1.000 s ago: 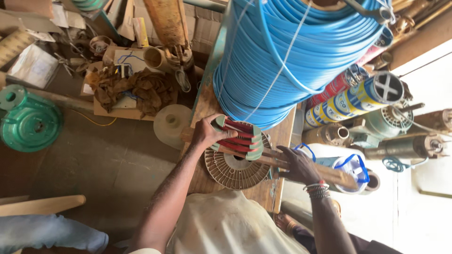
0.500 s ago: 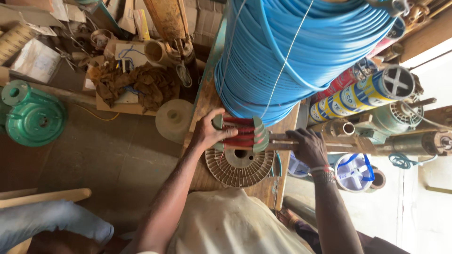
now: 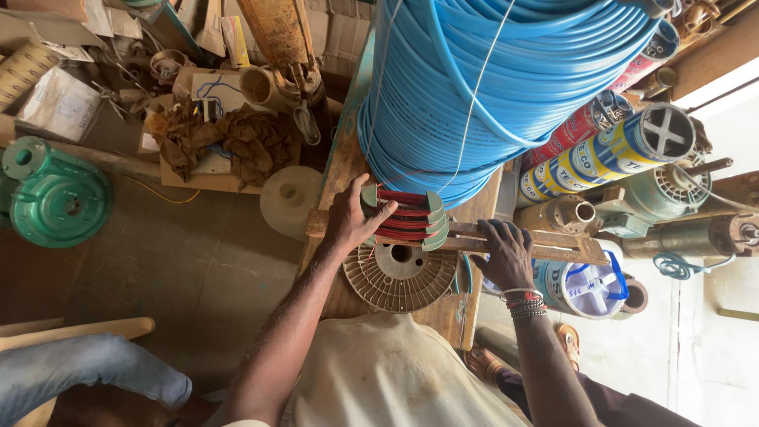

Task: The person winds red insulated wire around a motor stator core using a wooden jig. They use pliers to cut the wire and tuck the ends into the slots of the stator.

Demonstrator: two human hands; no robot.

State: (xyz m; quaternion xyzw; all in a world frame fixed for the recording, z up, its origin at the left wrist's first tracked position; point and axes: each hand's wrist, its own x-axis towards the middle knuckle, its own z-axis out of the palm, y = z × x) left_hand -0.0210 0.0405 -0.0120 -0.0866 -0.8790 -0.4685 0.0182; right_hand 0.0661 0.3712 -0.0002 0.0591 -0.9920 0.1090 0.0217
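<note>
**Q:** What is closest to the camera?

**A:** The person's pale shirt (image 3: 395,372), seen from above, with both bare forearms reaching away over a narrow wooden bench (image 3: 443,312). At the lower left, another person's leg in blue jeans (image 3: 87,372) beside a wooden chair arm (image 3: 75,328).

**Q:** What are the hands doing?

**A:** The left hand (image 3: 350,219) rests on the near-left end of a winding former (image 3: 405,219), a set of green plates wrapped with red wire; its fingers are spread over the end plate, touching it rather than closed around it. The right hand (image 3: 504,253), with bead bracelets at the wrist, is curled over a wooden bar (image 3: 553,247) that runs out from the former to the right. How tightly it grips I cannot tell.

**Q:** Where does the former sit?

**A:** On the bench, just beyond a round slotted metal disc (image 3: 399,277) and right against a tall coil of blue hose (image 3: 490,79).

**Q:** And farther out?

**A:** Striped cylinders (image 3: 609,150) and rusty pump parts on the right; a green motor housing (image 3: 55,198) and brown rags (image 3: 229,142) on the floor to the left.
</note>
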